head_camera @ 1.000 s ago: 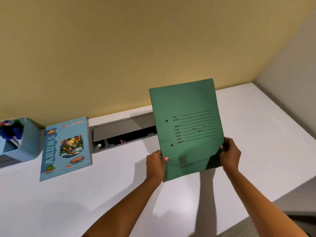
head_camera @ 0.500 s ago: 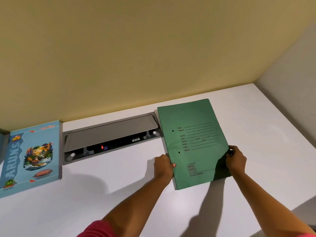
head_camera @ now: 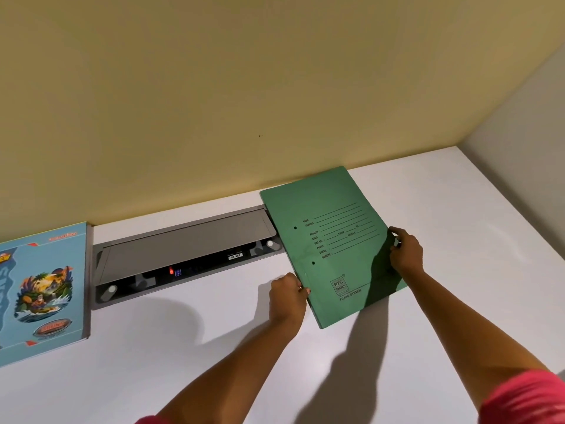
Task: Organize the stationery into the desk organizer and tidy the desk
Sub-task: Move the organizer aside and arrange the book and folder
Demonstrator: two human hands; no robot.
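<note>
Green folder (head_camera: 333,243) is held flat on white desk (head_camera: 458,228), far edge at the wall: left hand (head_camera: 287,296) pinched on left edge, right hand (head_camera: 406,254) gripped on right edge.

Grey cable hatch (head_camera: 186,255) recessed in white desk (head_camera: 458,240), below yellow wall (head_camera: 244,87).

Warm, dim indoor light; soft arm shadows on desk (head_camera: 458,240); wide-angle edge bending.

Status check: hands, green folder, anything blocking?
Left hand and right hand both gripping green folder by its side edges. Folder low over desk, near wall. Grey cable tray beside it; nothing blocking.
</note>
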